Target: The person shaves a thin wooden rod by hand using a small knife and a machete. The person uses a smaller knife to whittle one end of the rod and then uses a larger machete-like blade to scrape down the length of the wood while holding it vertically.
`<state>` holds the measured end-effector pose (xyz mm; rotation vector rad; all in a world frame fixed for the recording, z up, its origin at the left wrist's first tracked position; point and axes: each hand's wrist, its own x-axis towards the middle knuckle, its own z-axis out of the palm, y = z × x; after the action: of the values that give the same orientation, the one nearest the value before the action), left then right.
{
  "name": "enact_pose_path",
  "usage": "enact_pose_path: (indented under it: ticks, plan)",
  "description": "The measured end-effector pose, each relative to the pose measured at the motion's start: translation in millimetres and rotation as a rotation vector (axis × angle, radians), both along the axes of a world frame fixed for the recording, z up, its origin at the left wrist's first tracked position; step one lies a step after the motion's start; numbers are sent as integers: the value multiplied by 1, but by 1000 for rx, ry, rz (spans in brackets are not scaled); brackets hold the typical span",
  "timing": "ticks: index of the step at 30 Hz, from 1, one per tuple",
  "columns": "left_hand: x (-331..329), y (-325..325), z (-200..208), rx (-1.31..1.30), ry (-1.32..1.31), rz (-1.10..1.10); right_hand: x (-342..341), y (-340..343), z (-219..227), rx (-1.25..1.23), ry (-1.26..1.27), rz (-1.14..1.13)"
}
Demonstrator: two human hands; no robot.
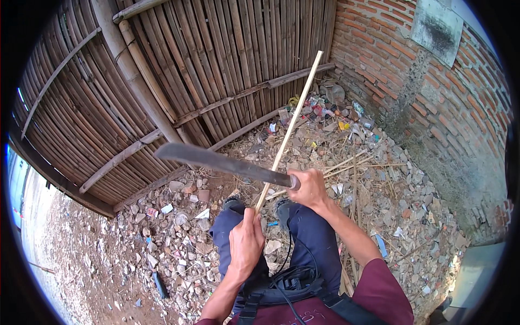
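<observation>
Pale slat (293, 122), probably light and springy, best held low, where left hand (247, 245) grips; right hand (311, 189) clasps machete (219, 161) across it

– How is the left hand (247, 244) held?
– Its fingers (258, 233) are curled, and its back is turned upward.
– And the right hand (310, 188)?
– It is also closed, placed farther forward; its forearm (352, 230) is angled inward.

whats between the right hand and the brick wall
In the head view, stony rubble and a few thin sticks show between the right hand and the brick wall.
</observation>
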<state>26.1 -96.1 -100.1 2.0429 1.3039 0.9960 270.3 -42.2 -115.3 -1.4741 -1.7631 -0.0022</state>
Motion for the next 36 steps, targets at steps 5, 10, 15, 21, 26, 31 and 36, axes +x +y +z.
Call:
enact_pose_path:
  ticks: [5, 10, 15, 21, 26, 31, 36]
  plan:
    - [-6, -6, 1, -9, 6, -6, 28, 21, 2, -66, 29, -23]
    - [-10, -8, -6, -48, 54, 20, 36, 24, 11, -16, 41, -176]
    - [-9, -8, -8, 33, 40, -5, 21, 3, 12, 16, -243, -31]
    - [-16, -22, -12, -9, 41, -8, 79, 32, 6, -119, 98, -311]
    - [-17, -10, -9, 19, -9, -2, 71, 22, -1, -58, 63, -240]
    - [-14, 2, -1, -188, -147, -88, 42, -6, 1, -44, -64, -141]
    - [-9, 2, 0, -189, -149, -115, 16, -19, -6, -75, -149, -60]
